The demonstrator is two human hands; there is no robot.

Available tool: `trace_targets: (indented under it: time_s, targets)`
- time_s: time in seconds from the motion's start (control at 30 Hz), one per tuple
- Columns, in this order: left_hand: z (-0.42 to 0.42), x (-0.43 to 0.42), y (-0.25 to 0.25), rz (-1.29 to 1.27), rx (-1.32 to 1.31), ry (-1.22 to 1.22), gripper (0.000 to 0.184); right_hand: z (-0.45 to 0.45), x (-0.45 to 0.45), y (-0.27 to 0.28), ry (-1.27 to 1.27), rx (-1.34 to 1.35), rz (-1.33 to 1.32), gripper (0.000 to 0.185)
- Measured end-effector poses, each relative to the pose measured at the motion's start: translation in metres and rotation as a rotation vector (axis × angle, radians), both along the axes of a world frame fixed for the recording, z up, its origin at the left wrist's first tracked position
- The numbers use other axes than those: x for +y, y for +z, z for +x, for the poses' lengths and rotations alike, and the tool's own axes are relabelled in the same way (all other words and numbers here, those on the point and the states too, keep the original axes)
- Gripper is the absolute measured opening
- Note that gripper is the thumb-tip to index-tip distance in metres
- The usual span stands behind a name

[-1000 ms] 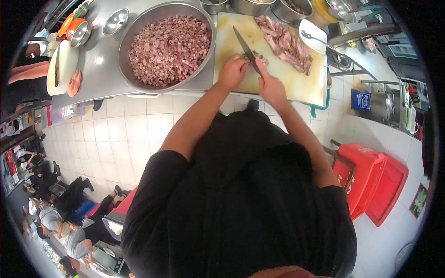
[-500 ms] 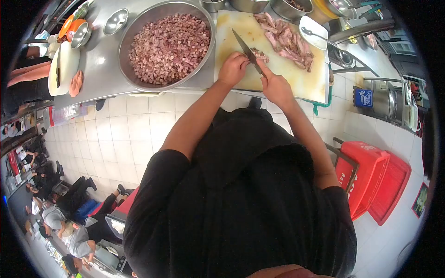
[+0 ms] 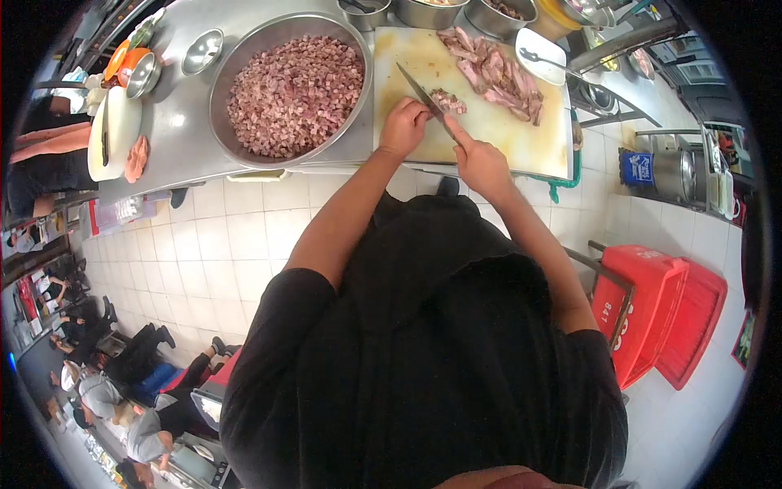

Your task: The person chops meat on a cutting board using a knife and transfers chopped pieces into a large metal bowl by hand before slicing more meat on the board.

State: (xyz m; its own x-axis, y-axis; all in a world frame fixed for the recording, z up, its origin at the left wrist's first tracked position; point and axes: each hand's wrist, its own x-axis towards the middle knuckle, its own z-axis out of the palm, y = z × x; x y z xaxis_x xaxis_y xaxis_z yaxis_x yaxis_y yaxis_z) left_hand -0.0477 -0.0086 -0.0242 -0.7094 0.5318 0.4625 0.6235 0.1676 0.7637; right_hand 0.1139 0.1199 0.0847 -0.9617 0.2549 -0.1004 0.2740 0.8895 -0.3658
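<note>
My right hand (image 3: 482, 163) grips a long kitchen knife (image 3: 419, 88) by its handle, the blade slanting up and left over a cream cutting board (image 3: 521, 155). Close to the blade's left side, my left hand (image 3: 404, 127) is closed with its fingers curled down at the board. Whatever lies under those fingertips is hidden. Just right of the blade sits a small heap of diced meat (image 3: 450, 101). Longer strips of cooked-looking meat (image 3: 495, 72) are piled at the board's upper right. A large steel bowl (image 3: 218, 110) full of pinkish meat cubes (image 3: 297, 98) stands left of the board.
Steel pots (image 3: 498, 24) line the board's far edge. A white tray (image 3: 542, 50) with a spoon is at its right. Another person's arm (image 3: 50, 143) is by a white board (image 3: 118, 134) at far left. A red bin (image 3: 643, 301) stands behind on my right.
The view has shifted slightly. The knife and both hands have moved a little relative to the board, and more of the diced heap shows beside the blade.
</note>
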Motion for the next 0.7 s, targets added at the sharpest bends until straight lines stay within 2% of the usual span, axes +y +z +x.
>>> trace_targets:
  time_s: [0.23, 0.33, 0.47, 0.6, 0.7]
  targets:
    - [-0.005, 0.003, -0.007, -0.034, 0.010, -0.024, 0.008, 0.001, 0.001, 0.003, 0.014, -0.006, -0.038, 0.067]
    - [0.000, -0.001, -0.006, -0.042, 0.043, -0.030, 0.008, -0.005, -0.002, -0.025, -0.067, -0.023, -0.128, 0.067]
    - [-0.001, 0.002, -0.005, -0.011, 0.039, -0.018, 0.007, -0.012, 0.004, -0.034, -0.073, 0.083, -0.103, 0.068]
    - [-0.002, 0.004, -0.004, 0.071, -0.065, -0.017, 0.007, 0.002, 0.001, -0.019, -0.041, 0.123, -0.084, 0.069]
    - [-0.003, 0.002, -0.004, -0.033, -0.030, -0.002, 0.006, 0.011, -0.002, -0.008, -0.022, 0.101, -0.036, 0.069]
